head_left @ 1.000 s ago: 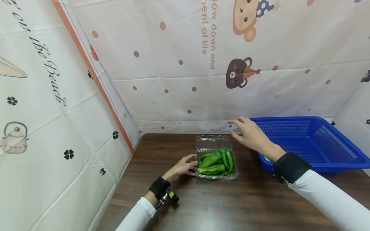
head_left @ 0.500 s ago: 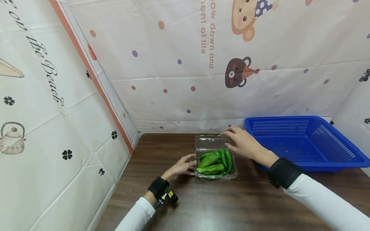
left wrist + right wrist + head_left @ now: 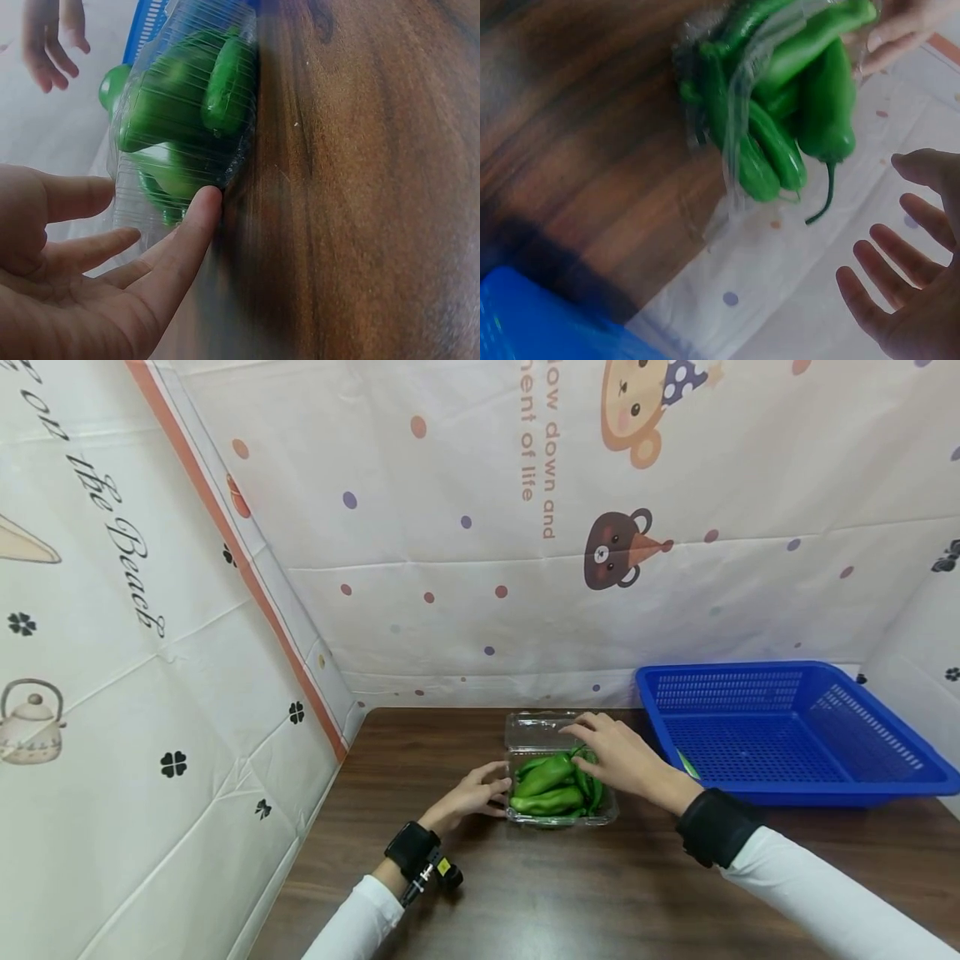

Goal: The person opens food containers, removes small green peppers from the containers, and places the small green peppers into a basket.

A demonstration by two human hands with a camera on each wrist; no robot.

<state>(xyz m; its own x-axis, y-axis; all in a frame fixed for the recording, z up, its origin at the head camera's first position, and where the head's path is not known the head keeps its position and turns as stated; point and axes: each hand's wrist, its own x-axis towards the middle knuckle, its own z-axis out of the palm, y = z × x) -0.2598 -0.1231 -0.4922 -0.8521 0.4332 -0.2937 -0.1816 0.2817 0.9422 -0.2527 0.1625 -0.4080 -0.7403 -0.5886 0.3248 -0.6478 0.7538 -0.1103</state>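
A clear plastic clamshell box (image 3: 521,814) with its lid (image 3: 536,727) folded back stands on the table, filled with several green peppers (image 3: 551,774). My left hand (image 3: 474,792) rests its fingertips against the box's left wall; in the left wrist view its fingers are spread along the plastic. Over the box's right part reaches my right hand (image 3: 615,756), with fingers loosely bent and apart, hiding some of the peppers from the head view. In the right wrist view the right hand (image 3: 907,262) holds nothing, and a pepper's thin stem (image 3: 827,193) points out near its fingers.
A blue plastic basket (image 3: 795,792) stands on the right of the brown wooden table (image 3: 540,893), with a bit of a green thing (image 3: 687,765) inside its left wall. A printed white cloth (image 3: 420,635) hangs behind and at the sides.
My right hand has moved left and slightly down, from beside the blue basket to over the box of peppers. The left hand has stayed at the box's left wall.
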